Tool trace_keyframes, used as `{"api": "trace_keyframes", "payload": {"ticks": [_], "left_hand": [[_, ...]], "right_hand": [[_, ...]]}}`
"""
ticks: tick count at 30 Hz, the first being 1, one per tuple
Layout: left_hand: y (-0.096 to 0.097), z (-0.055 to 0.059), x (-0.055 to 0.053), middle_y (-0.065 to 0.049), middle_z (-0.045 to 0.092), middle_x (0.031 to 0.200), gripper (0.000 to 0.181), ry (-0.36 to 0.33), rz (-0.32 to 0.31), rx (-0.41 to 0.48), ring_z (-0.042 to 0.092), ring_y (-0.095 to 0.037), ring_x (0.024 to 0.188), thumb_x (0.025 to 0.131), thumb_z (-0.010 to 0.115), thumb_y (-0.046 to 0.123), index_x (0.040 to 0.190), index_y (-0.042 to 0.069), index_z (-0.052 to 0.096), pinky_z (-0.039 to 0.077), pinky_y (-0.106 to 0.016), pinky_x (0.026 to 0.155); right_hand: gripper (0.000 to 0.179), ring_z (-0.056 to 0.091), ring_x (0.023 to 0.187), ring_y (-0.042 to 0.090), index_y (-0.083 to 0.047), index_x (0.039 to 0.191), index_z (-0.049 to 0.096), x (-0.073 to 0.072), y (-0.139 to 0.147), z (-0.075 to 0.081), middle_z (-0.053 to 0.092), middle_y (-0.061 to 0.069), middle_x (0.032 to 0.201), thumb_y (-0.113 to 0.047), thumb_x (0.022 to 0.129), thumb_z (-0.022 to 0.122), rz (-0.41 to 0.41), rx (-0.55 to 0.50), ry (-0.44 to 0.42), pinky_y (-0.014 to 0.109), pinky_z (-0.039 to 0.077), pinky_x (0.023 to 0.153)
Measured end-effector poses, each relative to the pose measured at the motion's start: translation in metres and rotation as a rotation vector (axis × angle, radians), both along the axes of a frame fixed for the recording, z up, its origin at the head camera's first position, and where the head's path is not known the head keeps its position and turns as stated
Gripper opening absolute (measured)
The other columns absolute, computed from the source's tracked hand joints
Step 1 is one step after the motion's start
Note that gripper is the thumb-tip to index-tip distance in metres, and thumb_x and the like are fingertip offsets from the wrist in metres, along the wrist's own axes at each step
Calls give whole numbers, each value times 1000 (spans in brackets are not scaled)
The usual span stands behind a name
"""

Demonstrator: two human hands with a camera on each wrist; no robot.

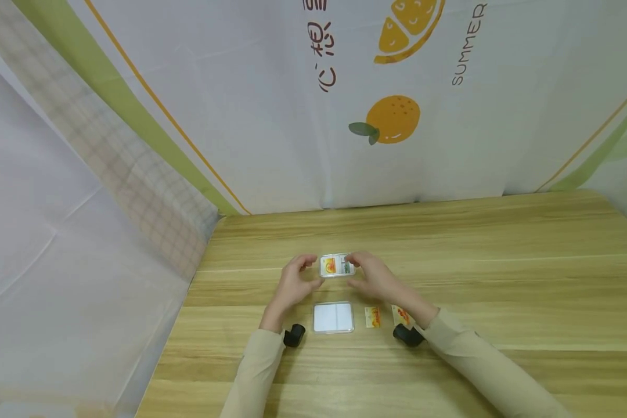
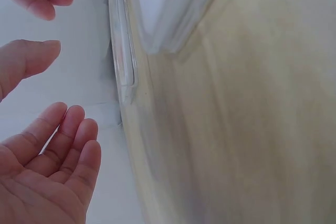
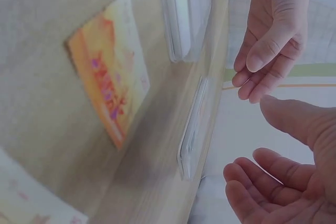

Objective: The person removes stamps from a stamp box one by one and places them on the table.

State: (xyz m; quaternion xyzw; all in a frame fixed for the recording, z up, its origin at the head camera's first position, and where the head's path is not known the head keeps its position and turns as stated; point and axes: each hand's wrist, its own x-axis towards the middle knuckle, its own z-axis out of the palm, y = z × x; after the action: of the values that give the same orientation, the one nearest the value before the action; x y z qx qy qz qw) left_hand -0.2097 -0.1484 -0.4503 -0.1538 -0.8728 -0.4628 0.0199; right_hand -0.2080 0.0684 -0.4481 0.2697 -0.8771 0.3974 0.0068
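Note:
A clear flat case [image 1: 337, 266] with a yellow-red card and a green-printed one in it lies on the wooden table. My left hand [image 1: 294, 283] is held at its left side, and my right hand [image 1: 373, 277] is at its right. Both wrist views show the fingers and thumbs spread apart and gripping nothing, off the flat case [image 3: 194, 129]. Nearer to me lies a second clear case [image 1: 333, 317] with a white inside. Right of that case are a small yellow-red card [image 1: 373, 317] and another card [image 1: 400, 315], partly hidden by my right forearm.
The wooden table [image 1: 501, 278] meets a white cloth [image 1: 271, 145] printed with fruit at its back edge. Another white sheet [image 1: 83, 261] hangs along the left. Black wrist cameras [image 1: 295, 335] sit beneath both wrists, close to the nearer case and cards.

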Motion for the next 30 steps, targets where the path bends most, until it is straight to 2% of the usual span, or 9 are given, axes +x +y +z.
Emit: {"api": "trace_keyframes", "payload": {"ticks": [5,13,23,30], "left_hand": [[1,-2,-5,-22,55,118,49,-35,10,26,50,-37,109,73,73,-4,117,-11,54,41,-45,98],[3,-5,-14,-19,53,123,54,-140,44,67,48,-35,116,74,73,-3,123,-8,51,38,-43,101],[5,-10,-22,-21,54,120,58,-150,27,99,48,-33,110,72,73,-6,124,-10,49,39,-42,99],[4,-12,-26,-20,53,119,60,-187,24,107,48,-32,111,71,74,-7,124,-8,47,37,-41,102]], "right_hand": [[46,55,103,34,10,119,53,-5,-2,1,57,23,113,-7,80,71,-22,12,-31,43,48,87],[48,56,102,34,10,118,54,-16,-4,1,57,23,114,-7,78,74,-37,50,-27,42,49,88],[51,55,104,35,11,120,52,-23,-4,-2,55,24,115,-5,77,75,-53,66,-48,42,48,88],[55,54,105,35,13,122,49,-26,-4,-5,54,25,117,-6,77,75,-61,90,-61,42,48,89]]}}
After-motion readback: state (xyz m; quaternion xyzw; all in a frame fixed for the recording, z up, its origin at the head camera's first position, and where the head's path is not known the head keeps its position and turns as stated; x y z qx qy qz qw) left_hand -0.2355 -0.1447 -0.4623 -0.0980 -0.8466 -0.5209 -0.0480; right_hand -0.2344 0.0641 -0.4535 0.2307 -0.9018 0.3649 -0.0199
